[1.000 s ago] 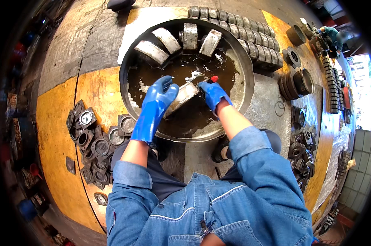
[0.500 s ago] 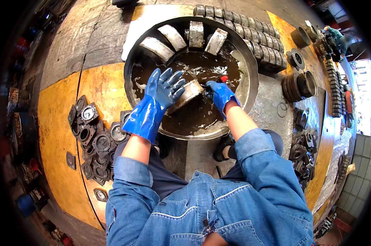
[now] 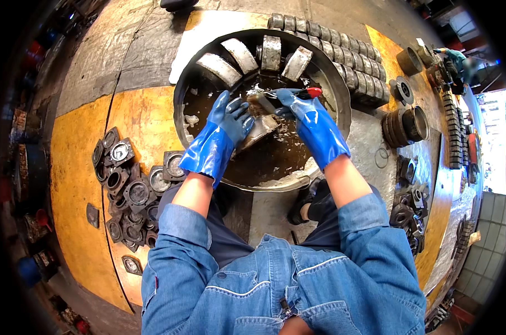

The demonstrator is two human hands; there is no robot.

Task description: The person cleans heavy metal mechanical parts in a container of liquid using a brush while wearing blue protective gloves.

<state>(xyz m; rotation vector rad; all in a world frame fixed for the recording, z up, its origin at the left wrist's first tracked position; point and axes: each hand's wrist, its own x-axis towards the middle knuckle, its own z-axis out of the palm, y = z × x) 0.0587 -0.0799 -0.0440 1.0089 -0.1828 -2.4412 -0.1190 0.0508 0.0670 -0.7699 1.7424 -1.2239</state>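
Plainly, the right hand [image 3: 300, 107] grips a red-ended tool [image 3: 314, 92] over the basin [image 3: 338, 84].

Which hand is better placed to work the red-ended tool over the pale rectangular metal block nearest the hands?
Probably the blue-gloved right hand: it grips the red-ended tool, whose blurred far end is near the pale metal block. The blue-gloved left hand seems empty, beside the block.

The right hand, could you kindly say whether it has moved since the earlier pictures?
Yes: against the basin, the right hand has shifted forward, toward the far rim.
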